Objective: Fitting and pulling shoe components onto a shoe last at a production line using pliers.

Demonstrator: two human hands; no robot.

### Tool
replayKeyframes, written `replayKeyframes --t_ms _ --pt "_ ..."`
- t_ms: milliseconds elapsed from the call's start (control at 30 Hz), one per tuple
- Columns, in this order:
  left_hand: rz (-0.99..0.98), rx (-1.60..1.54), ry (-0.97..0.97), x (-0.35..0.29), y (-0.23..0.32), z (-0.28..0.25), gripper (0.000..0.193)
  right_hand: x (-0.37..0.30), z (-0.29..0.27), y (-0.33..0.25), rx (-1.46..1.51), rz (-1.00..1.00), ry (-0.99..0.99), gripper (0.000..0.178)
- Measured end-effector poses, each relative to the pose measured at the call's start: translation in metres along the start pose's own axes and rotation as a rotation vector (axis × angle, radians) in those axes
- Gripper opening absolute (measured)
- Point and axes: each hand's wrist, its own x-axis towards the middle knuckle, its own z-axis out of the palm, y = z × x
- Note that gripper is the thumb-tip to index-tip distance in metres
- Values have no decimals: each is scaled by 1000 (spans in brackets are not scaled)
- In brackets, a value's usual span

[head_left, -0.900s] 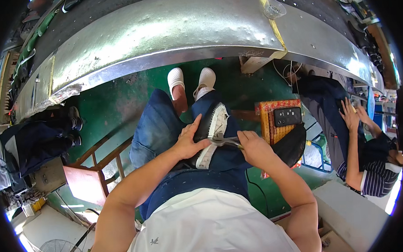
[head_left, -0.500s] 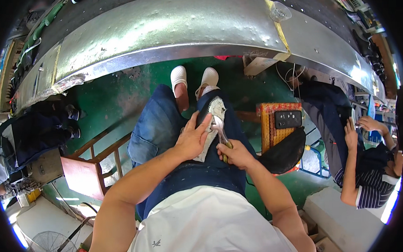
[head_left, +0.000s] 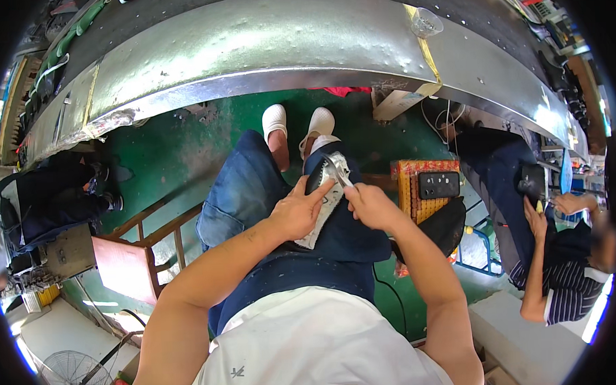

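A black shoe lies sole up along my right thigh, its pale, rough underside showing and its toe pointing away from me. My left hand grips it from the left, with fingers pressed along the upper's edge near the toe. In my right hand are metal-headed pincers, their handles mostly covered by the fingers. The pincers' head rests at the rim of the underside, close to my left fingertips. I cannot tell whether the jaws have hold of the edge.
A metal-edged workbench spans the front, bearing a clear cup. Right of my knee, a woven-topped stool holds a black phone and black cloth. A wooden chair stands left. A co-worker sits at right.
My right hand has moved up and slightly right, swinging the pincers' head toward the shoe's toe. My left hand has slid slightly down. The co-worker at right now has a dark object near the hands.
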Motion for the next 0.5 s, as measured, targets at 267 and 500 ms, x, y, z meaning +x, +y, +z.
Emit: replayKeyframes --t_ms 267,500 --pt "17 19 -8 -5 -3 1 63 -1 -6 -11 178 69 -72 50" --pt "-128 -247 69 3 -17 19 88 -23 9 -7 -7 -44 24 45"
